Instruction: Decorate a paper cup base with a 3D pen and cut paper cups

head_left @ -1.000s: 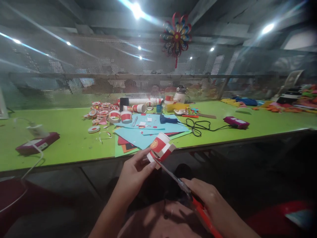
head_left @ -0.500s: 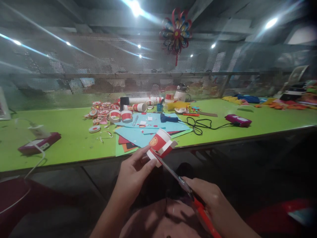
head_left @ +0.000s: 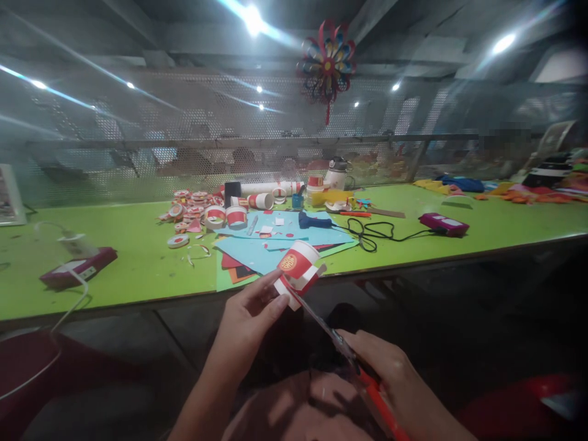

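Observation:
My left hand (head_left: pixel 252 315) pinches the lower part of a red and white paper cup (head_left: pixel 298 260) with a gold emblem, held in front of the table's near edge. A cut strip of the cup sticks out at its right side. My right hand (head_left: pixel 383 361) is closed round the red handles of a pair of scissors (head_left: pixel 342 346). The scissors' blades reach up and left to the cut part of the cup, their tips partly hidden by it.
On the green table (head_left: pixel 133 263) lie blue paper sheets (head_left: pixel 243 251), a blue glue gun (head_left: pixel 316 221) with a black cord, several cups and rings (head_left: pixel 236 216), and purple power strips (head_left: pixel 443 224) right and left.
The view has shifted very slightly. My hands, the cup and the scissors keep nearly the same places; the scissors' blades look closer together at the cup.

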Demonstrator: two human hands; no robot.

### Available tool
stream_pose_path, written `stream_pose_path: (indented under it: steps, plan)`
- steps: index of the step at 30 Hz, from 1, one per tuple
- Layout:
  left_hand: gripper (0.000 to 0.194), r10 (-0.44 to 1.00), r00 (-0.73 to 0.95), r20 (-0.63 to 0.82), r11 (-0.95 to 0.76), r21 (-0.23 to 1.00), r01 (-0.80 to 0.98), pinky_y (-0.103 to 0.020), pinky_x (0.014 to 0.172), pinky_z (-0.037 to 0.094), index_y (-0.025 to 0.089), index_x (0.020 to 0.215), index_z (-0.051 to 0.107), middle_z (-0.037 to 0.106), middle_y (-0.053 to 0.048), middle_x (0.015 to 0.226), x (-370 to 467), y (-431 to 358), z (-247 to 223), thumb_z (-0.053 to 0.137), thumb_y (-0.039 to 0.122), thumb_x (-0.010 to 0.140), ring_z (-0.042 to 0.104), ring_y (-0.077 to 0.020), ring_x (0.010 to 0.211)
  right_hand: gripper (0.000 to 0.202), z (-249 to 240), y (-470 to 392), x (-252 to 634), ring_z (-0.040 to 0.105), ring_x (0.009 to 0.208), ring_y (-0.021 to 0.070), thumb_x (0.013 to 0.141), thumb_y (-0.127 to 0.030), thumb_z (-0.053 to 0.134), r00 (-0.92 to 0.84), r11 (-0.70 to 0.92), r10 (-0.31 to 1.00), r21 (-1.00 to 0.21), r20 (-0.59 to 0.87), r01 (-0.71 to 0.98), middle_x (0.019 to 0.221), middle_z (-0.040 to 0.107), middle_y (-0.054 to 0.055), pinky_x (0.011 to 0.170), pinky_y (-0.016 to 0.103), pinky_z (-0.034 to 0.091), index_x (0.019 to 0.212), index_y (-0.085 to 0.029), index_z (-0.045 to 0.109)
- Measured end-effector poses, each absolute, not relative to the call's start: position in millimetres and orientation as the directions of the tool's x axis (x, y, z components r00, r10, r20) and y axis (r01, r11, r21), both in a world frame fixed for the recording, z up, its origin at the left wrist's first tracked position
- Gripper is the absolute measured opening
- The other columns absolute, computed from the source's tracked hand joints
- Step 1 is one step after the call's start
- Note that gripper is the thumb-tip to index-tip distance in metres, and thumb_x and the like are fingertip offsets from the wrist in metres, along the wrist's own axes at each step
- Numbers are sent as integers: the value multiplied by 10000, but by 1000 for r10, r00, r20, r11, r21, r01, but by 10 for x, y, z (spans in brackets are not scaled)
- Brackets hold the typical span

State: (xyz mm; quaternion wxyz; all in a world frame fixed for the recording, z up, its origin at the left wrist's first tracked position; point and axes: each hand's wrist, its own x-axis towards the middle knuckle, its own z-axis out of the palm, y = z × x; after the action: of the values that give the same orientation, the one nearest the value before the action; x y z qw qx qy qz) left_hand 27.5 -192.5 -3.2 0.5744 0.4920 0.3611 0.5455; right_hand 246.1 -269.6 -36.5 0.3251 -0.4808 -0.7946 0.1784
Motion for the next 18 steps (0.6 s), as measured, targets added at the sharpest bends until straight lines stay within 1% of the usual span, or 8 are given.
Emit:
stream_pose_path:
  steps: [4, 6, 9, 13, 18]
  plan:
    - [476, 985, 134, 113, -80, 970, -231, -325, 890, 527, 195, 1141, 710, 754, -94, 1069, 289, -1937, -35, 816, 330, 697, 681, -269, 1033, 167, -380, -2696, 2463, 584, 706, 186, 879, -197, 547, -318, 426, 905, -622, 283, 657, 788, 626, 34, 644, 291, 457, 1022, -189, 634]
    - [483, 984, 131, 117, -81, 965, -251, -320, 889, 527, 192, 1137, 712, 752, -94, 1076, 288, -1946, -35, 825, 321, 686, 678, -269, 1038, 189, -405, -2696, 2457, 598, 732, 192, 874, -178, 540, -319, 431, 902, -650, 290, 626, 817, 643, 36, 663, 295, 461, 1038, -197, 630]
    - [498, 984, 136, 112, -62, 943, -326, -305, 891, 526, 188, 1152, 701, 751, -90, 1079, 298, -1962, -36, 828, 298, 683, 684, -249, 1023, 189, -457, -2687, 2446, 627, 774, 196, 878, -185, 532, -329, 472, 881, -675, 339, 567, 859, 671, 41, 703, 291, 480, 1043, -202, 623]
    - [509, 983, 160, 85, -19, 927, -374, -303, 850, 548, 175, 1162, 687, 758, -94, 1038, 326, -1983, -26, 824, 295, 687, 702, -231, 958, 150, -526, -2669, 2447, 644, 751, 202, 869, -208, 534, -319, 506, 862, -640, 393, 579, 818, 673, 45, 712, 288, 502, 980, -194, 634]
    - [444, 976, 199, 93, -13, 928, -374, -312, 793, 566, 170, 1125, 674, 752, -88, 986, 334, -1977, 17, 793, 314, 722, 698, -223, 905, 159, -526, -2686, 2479, 635, 738, 201, 874, -225, 531, -318, 512, 858, -615, 404, 599, 821, 670, 52, 711, 293, 509, 994, -198, 632]
